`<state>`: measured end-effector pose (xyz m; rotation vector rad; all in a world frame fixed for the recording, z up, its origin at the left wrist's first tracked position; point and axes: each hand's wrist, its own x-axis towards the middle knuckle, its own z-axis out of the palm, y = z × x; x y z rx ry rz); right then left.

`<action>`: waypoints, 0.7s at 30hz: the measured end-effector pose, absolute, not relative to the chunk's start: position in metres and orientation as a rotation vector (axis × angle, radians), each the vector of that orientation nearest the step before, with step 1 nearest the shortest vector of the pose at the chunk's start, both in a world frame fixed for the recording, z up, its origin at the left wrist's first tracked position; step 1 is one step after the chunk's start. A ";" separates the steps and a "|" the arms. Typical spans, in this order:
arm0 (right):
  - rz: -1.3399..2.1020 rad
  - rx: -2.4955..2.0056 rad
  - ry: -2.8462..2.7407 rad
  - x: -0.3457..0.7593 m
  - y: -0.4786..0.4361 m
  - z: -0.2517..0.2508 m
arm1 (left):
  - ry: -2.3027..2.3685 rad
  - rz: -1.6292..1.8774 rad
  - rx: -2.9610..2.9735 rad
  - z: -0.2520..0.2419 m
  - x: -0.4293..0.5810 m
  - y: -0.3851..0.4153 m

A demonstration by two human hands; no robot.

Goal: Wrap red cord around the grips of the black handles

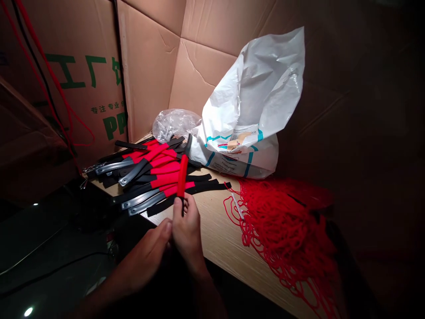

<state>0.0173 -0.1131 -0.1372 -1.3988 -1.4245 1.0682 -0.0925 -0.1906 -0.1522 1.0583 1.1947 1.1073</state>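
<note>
My right hand (187,221) is closed around the lower black part of a red-and-black strap (182,175), which stands nearly upright over the table edge. Its dark upper end leans slightly right. Close beside it, lower and to the left, my left hand (151,248) has its fingers curled and its thumb pressed down; what lies in them is hidden. Behind both hands, a pile of similar straps (166,168) is spread on the table, with black ends and red middles. Several curved, shiny grey-black strips (141,201) with small holes at their tips lie among them.
A tangled heap of red cord (285,226) spreads over the table's (215,230) right side and hangs off its front edge. A white plastic bag (255,88) stands behind, beside a clear plastic bag (175,124). Cardboard walls (146,66) enclose the back. Red cords (43,57) hang at left.
</note>
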 end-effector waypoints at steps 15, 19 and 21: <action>1.016 -1.392 -1.719 -0.075 -0.030 -0.155 | 1.551 1.352 0.780 -0.175 -0.151 -0.126; 0.976 -1.277 -1.808 -0.026 -0.053 -0.154 | 1.658 1.305 0.776 -0.175 -0.156 -0.123; 0.973 -1.256 -1.807 0.009 -0.073 -0.157 | 1.686 1.263 0.807 -0.177 -0.147 -0.132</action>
